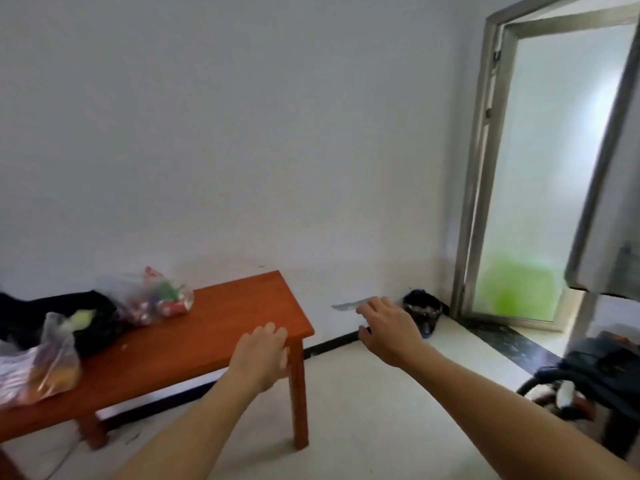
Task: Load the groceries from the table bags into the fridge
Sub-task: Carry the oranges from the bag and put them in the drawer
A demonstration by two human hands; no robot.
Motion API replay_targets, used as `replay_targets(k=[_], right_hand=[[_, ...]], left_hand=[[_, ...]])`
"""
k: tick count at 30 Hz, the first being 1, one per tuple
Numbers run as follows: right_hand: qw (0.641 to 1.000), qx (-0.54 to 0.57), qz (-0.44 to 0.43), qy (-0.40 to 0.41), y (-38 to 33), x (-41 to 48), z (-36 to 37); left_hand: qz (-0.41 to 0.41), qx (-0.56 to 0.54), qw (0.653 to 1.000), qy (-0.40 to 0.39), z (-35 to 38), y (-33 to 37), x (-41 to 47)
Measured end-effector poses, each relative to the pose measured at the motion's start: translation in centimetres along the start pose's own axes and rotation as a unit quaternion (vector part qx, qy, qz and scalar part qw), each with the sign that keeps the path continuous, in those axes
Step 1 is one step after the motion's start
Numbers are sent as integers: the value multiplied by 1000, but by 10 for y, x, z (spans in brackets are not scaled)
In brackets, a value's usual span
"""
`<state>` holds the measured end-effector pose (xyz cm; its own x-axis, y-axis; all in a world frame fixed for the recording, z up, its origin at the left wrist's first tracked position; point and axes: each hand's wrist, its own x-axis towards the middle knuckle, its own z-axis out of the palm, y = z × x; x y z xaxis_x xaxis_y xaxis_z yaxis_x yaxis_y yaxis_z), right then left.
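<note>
A low red-brown wooden table (225, 320) stands against the white wall. On it lie a clear bag of colourful packets (156, 299), a black bag (69, 323) with something pale green showing, and a clear bag of orange items (38, 368) at the left edge. My left hand (261, 355) hovers over the table's right corner, fingers relaxed, holding nothing. My right hand (388, 327) reaches out over the floor to the right of the table, empty with fingers spread. A grey fridge door (613, 202) shows at the right edge.
A frosted glass door (540, 188) in a metal frame stands at the back right. A small black bin (424, 311) sits in the corner by the wall. Dark bags and a hose-like object (575, 375) lie on the floor at the right. Pale tiled floor (363, 410) lies in front.
</note>
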<state>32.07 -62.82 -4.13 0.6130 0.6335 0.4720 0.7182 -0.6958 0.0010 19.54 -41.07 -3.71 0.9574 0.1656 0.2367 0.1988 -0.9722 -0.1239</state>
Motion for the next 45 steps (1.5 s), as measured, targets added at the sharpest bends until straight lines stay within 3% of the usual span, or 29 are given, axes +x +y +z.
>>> replay_targets(k=[8,20,30,38,43,45], right_hand=[[993,35,-113,-28,-171,118,65],[977,96,-162,-103,-305,313,212],[963,116,-208,-123,-428,458,294],[946,197,-248,-74,-583,519,340],[928,241,-275,-76,-699,541,380],[919,247,-282,-118,-734,543,403]], left_hand=[[-127,-5,992,-17,28,-195,-42],[-211,22,975,-64,100,-405,18],[-283,-4,959,-22,145,-592,37],[-303,2,951,-56,188,-753,13],[-231,-16,969,-89,227,-834,5],[-195,-4,974,-113,244,-856,5]])
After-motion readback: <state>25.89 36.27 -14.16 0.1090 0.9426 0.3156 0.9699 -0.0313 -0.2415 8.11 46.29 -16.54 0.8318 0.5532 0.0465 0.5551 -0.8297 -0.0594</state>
